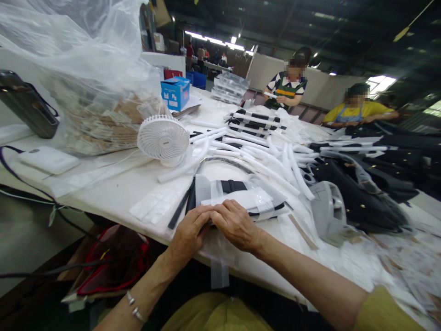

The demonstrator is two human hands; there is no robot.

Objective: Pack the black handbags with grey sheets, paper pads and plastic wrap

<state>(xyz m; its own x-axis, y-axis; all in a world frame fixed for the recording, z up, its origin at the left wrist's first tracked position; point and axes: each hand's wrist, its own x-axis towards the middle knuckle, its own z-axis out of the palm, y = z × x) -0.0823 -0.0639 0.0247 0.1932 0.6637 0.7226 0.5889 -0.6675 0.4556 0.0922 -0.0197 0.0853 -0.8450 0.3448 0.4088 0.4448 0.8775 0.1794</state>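
A folded black piece, partly wrapped in white foam sheet and clear film, lies near the front edge of the table. My left hand grips its near edge with bent fingers. Right beside it, my right hand is closed on the same edge, the fingertips of both hands meeting. What lies under the fingertips is hidden. Below the hands a clear plastic strip hangs over the table edge. A curved dark band arches behind the piece.
White foam tubes lie heaped behind. At left stand a white fan and a clear bag of small parts. A grey tape dispenser and black bags are at right. Two co-workers sit across the table.
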